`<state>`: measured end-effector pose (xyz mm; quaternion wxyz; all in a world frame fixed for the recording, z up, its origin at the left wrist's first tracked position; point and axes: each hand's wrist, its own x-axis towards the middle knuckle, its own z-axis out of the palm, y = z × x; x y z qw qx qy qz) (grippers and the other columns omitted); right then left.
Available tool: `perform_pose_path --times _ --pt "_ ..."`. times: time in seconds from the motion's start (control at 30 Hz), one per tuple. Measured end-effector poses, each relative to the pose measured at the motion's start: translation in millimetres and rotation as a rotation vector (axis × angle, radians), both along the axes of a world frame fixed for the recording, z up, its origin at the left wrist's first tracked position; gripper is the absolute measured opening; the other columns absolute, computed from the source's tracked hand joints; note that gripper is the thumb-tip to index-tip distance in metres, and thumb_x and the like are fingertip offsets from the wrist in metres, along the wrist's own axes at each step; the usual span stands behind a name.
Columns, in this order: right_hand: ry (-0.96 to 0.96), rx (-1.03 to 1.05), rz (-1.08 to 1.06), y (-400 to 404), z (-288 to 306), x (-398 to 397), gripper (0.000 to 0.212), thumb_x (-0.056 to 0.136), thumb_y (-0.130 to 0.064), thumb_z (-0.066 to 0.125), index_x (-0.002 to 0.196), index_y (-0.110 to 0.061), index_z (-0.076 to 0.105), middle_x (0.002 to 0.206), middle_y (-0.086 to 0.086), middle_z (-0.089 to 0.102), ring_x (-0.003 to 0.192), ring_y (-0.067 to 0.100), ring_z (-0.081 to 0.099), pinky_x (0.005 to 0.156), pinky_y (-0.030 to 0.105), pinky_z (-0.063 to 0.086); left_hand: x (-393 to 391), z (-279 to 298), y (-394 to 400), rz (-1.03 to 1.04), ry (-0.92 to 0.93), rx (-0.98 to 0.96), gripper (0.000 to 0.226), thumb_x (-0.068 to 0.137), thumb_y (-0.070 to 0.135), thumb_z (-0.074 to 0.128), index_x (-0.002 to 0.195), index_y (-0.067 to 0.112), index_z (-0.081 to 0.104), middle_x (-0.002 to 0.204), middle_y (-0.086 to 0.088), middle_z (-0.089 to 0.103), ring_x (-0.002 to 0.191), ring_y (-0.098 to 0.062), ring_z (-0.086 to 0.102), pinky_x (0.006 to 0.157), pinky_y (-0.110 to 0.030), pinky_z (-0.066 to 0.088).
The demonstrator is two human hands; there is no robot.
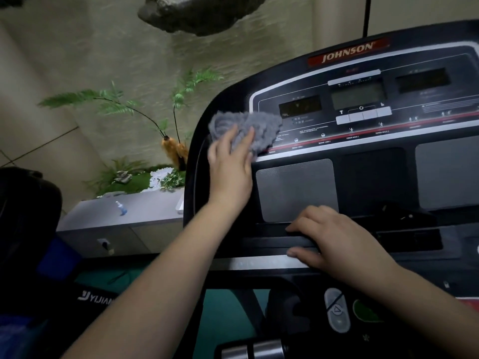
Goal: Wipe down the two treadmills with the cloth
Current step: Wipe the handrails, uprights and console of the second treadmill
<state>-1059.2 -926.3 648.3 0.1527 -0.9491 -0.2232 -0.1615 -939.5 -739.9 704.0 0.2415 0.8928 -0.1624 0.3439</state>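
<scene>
Cloth (248, 130), grey and fluffy, bunched against the upper left corner of the treadmill console (363, 161), near centre of frame, partly over the printed panel beside the leftmost display (300, 105). Pressed flat there by the left hand (230, 172), fingers straight and spread over the lower half of the cloth. Right hand (334, 242) lower right of centre, resting on the console's lower ledge, fingers loosely bent over the edge, holding nothing. Red "JOHNSON" label (347, 54) at upper right. Fern (114, 102) and small spray bottle (121, 208) on a grey cabinet (108, 221) at left.
</scene>
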Motion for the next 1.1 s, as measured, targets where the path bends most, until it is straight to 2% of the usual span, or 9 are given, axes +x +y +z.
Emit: perform_pose_path --times 0.13,0.2,0.27,0.4,0.5,0.6,0.73,0.87,1.1 --pt "0.0 -0.005 0.0 0 0 0 0.043 0.078 -0.063 0.047 0.104 -0.032 0.062 0.097 -0.013 0.056 0.092 0.013 0.055 0.075 0.027 0.048 -52 -35 11 -0.128 0.163 -0.063 0.051 0.088 -0.001 0.054 0.134 0.02 0.055 0.143 -0.009 0.035 0.129 -0.02 0.035 0.115 -0.026 0.026" --pt "-0.002 -0.01 -0.001 0 0 0 0.043 0.078 -0.063 0.046 0.103 -0.032 0.062 0.097 -0.013 0.056 0.091 0.012 0.055 0.074 0.026 0.047 -72 -33 21 -0.225 0.244 -0.115 0.043 0.088 -0.007 0.05 0.126 0.01 0.061 0.135 -0.006 0.039 0.124 -0.007 0.039 0.105 -0.007 0.029" --pt "-0.009 -0.005 -0.002 0 -1 1 0.042 0.077 -0.062 0.047 0.102 -0.032 0.063 0.096 -0.013 0.057 0.09 0.012 0.056 0.074 0.026 0.047 -81 -16 33 -0.191 0.165 -0.194 0.04 0.088 -0.01 0.05 0.122 0.005 0.062 0.126 -0.007 0.043 0.114 0.004 0.042 0.097 0.0 0.027" --pt "-0.017 0.006 0.004 -1 -2 1 0.041 0.077 -0.062 0.049 0.102 -0.032 0.063 0.095 -0.014 0.056 0.09 0.012 0.056 0.073 0.025 0.046 -56 11 58 0.242 -0.115 -0.025 0.039 0.092 0.012 0.051 0.129 0.021 0.058 0.137 -0.011 0.042 0.125 -0.026 0.037 0.106 -0.03 0.03" --pt "-0.023 0.018 0.009 -1 -3 1 0.04 0.077 -0.062 0.05 0.101 -0.032 0.063 0.095 -0.014 0.056 0.09 0.012 0.056 0.073 0.026 0.048 -30 -16 71 0.304 0.108 0.196 0.044 0.097 0.026 0.041 0.141 0.022 0.043 0.154 -0.013 0.021 0.139 -0.036 0.02 0.113 -0.046 0.025" --pt "-0.033 0.023 0.016 -1 -3 1 0.04 0.077 -0.061 0.051 0.101 -0.032 0.063 0.095 -0.015 0.057 0.089 0.012 0.057 0.072 0.026 0.048 -7 -37 86 0.216 0.143 0.265 0.055 0.098 0.016 0.042 0.149 0.028 0.025 0.16 -0.005 -0.005 0.145 -0.032 0.005 0.117 -0.042 0.02" --pt "-0.051 0.022 0.018 -1 -3 2 0.04 0.076 -0.061 0.052 0.1 -0.031 0.063 0.094 -0.015 0.057 0.087 0.012 0.058 0.07 0.025 0.047 42 5 91 0.051 0.14 0.218 0.062 0.097 0.017 0.043 0.15 0.033 0.016 0.16 -0.005 0.0 0.145 -0.03 0.012 0.118 -0.042 0.018" --pt "-0.059 0.018 0.018 -1 -3 2 0.038 0.076 -0.06 0.053 0.098 -0.031 0.064 0.093 -0.014 0.057 0.087 0.012 0.057 0.069 0.026 0.049 64 38 74 -0.012 0.206 0.165 0.057 0.1 0.023 0.037 0.151 0.034 0.013 0.159 -0.006 0.002 0.144 -0.025 0.017 0.109 -0.023 0.011" --pt "-0.053 0.016 0.007 1 -3 0 0.037 0.076 -0.059 0.054 0.099 -0.031 0.064 0.094 -0.013 0.058 0.089 0.014 0.057 0.071 0.028 0.049 0 -33 98 0.038 0.256 -0.057 0.073 0.095 0.006 0.041 0.148 0.041 0.007 0.156 0.001 0.009 0.143 -0.023 0.022 0.114 -0.044 0.029"
